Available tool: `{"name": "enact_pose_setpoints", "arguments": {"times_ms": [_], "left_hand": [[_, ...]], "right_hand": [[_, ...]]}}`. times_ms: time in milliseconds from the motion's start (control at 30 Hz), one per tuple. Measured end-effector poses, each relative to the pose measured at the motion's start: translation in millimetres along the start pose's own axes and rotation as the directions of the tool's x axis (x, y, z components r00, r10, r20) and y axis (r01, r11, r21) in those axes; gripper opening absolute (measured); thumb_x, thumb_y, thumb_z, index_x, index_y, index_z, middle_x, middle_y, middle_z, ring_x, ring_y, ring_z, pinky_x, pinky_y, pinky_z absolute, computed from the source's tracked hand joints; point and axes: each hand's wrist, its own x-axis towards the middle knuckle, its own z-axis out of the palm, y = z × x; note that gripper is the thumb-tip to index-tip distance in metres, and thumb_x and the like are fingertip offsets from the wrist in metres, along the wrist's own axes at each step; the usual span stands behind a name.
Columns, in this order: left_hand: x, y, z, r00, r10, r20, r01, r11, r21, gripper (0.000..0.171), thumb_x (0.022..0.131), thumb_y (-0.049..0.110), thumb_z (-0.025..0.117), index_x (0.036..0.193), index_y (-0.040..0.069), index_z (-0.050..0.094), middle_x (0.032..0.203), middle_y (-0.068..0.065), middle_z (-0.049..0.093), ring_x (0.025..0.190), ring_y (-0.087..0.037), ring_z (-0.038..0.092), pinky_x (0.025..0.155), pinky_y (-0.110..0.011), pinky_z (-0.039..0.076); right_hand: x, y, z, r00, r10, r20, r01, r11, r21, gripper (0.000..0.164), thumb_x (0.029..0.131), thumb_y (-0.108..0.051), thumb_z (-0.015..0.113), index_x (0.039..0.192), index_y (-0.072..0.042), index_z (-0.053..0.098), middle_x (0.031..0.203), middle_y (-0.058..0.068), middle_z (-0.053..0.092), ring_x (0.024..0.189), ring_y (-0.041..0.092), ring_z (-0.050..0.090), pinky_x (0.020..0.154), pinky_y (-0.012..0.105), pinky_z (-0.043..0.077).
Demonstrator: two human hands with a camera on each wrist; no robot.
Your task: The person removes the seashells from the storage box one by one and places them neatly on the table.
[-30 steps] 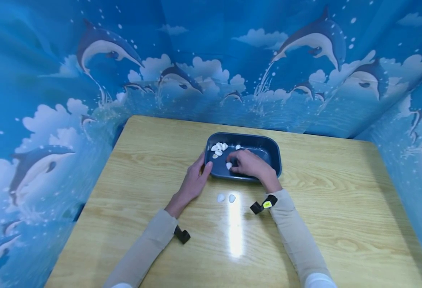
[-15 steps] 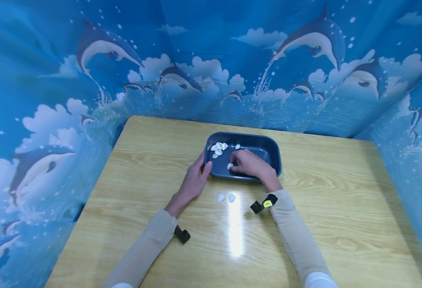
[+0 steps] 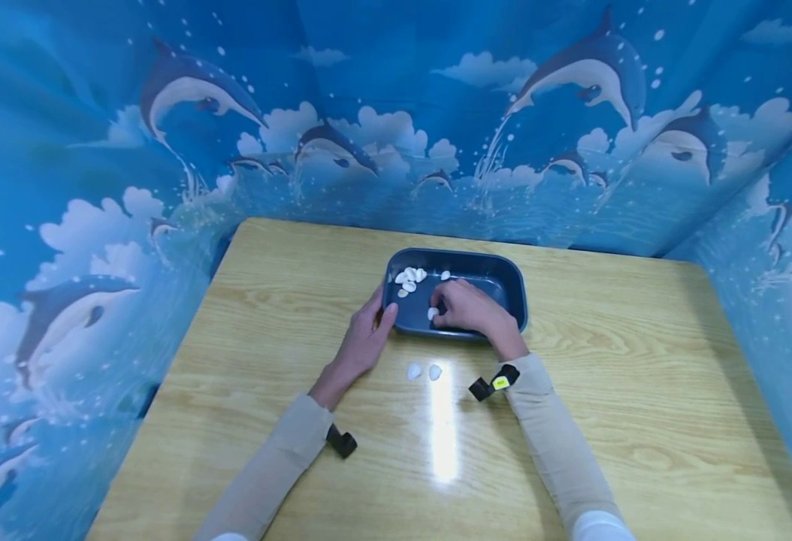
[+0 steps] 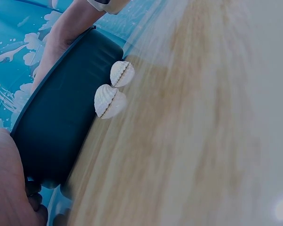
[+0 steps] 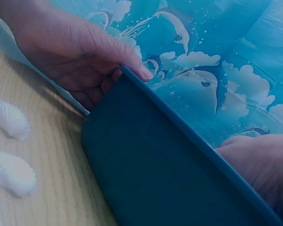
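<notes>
A dark blue rectangular basin (image 3: 453, 336) stands on the wooden table. With the thumb over its rim and fingers against the outer wall, my left hand (image 3: 364, 338) grips the basin's left end, also plain in the right wrist view. Inside the basin, my right hand (image 3: 470, 306) pinches a white seashell (image 3: 433, 312) between thumb and index finger, low near the basin's floor. Several white seashells (image 3: 410, 276) cluster in the far left corner, and a single seashell (image 3: 445, 276) lies by the far wall. In both wrist views the basin's wall hides the right fingertips.
Two white ridged seashells, one on the left (image 3: 414, 371) and one on the right (image 3: 435, 372), lie on the table (image 3: 267, 300) in front of the basin. A dolphin-print curtain (image 3: 396, 150) surrounds the table's back and sides. Light glares on the tabletop.
The right thumb and index finger have closed on the seashell, which has shifted slightly to the right. The left hand and the basin have stayed in place.
</notes>
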Motion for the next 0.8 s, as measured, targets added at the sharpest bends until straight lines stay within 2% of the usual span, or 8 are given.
{"name": "enact_pose_setpoints", "arguments": {"times_ms": [367, 800], "left_hand": [[-0.4, 2.6, -0.8, 1.0, -0.003, 0.002, 0.003, 1.0, 0.017, 0.058, 0.114, 0.028, 0.042, 0.167, 0.017, 0.022, 0.172, 0.001, 0.022, 0.157, -0.015, 0.024, 0.128, -0.04, 0.025], [-0.6, 2.8, -1.3, 1.0, 0.007, -0.015, -0.007, 1.0, 0.026, 0.058, 0.114, 0.028, 0.044, 0.166, 0.015, 0.024, 0.171, -0.001, 0.026, 0.156, -0.014, 0.026, 0.127, -0.036, 0.026]], "right_hand": [[0.8, 1.0, 1.2, 1.0, 0.022, -0.01, -0.023, 0.999, -0.023, 0.027, 0.088, -0.025, 0.083, 0.106, -0.006, 0.076, 0.092, 0.001, 0.071, 0.074, 0.015, 0.061, 0.067, 0.031, 0.055], [1.2, 1.8, 0.1, 1.0, 0.008, -0.001, -0.008, 1.0, -0.01, 0.025, 0.089, -0.025, 0.08, 0.106, -0.006, 0.075, 0.091, 0.002, 0.071, 0.067, 0.014, 0.058, 0.062, 0.031, 0.052]]}}
